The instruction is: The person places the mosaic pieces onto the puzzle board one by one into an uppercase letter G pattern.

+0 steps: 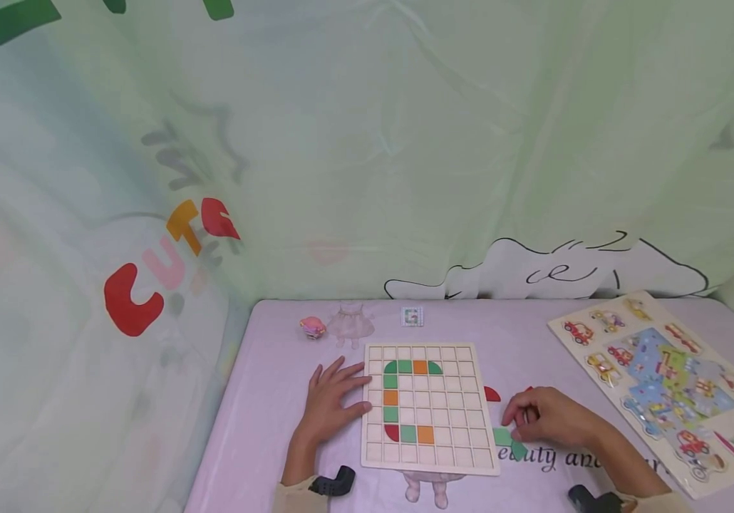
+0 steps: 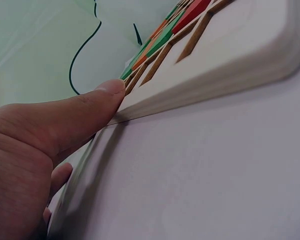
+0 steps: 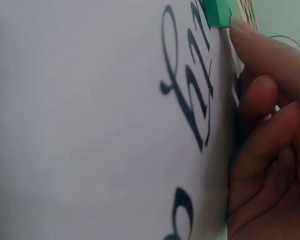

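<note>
A wooden grid board [image 1: 463, 413] lies flat, with green, orange and red tiles forming a C-like line in its squares. My left hand [image 1: 335, 399] is spread at its left side, finger and thumb tips at the edge; the left wrist view has the thumb [image 2: 107, 95] against the rim. To the right of the board, my right hand [image 1: 553, 417] is bent low over loose green tiles [image 1: 502, 436]. Its thumb tip meets a green tile [image 3: 219, 12] in the right wrist view, other fingers curled; I cannot tell whether it pinches the tile.
A red quarter-round tile [image 1: 492, 394] lies between board and right hand. Beyond the board are a small pattern card [image 1: 412, 316] and a pink toy [image 1: 312, 327]. A vehicle picture puzzle [image 1: 668, 392] lies at the right. Fabric walls [image 1: 367, 178] stand behind the table.
</note>
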Action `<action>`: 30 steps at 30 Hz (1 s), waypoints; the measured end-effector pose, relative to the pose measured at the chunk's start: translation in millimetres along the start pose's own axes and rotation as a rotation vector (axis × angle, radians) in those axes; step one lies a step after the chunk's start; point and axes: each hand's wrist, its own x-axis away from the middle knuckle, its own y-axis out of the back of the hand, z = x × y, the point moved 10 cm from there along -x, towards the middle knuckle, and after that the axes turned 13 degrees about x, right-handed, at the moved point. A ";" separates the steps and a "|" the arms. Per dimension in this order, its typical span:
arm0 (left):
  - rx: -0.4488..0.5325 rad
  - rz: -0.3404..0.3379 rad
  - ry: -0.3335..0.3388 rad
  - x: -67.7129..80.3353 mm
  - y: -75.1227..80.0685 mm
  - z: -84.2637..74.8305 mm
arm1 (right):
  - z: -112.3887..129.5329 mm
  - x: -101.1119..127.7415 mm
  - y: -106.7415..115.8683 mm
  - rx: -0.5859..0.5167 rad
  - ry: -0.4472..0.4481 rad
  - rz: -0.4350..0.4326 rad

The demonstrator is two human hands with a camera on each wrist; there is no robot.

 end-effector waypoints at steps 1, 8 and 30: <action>0.000 -0.001 -0.002 -0.2 0.1 -0.5 | -0.6 -0.5 0.1 0.000 -0.001 -0.004; 0.002 0.009 0.012 -0.4 -0.8 0.1 | -5.2 -6.1 -3.3 0.054 -0.040 -0.025; -0.004 0.013 0.019 0.1 -1.7 2.8 | -1.1 -8.2 -0.7 0.083 -0.082 -0.059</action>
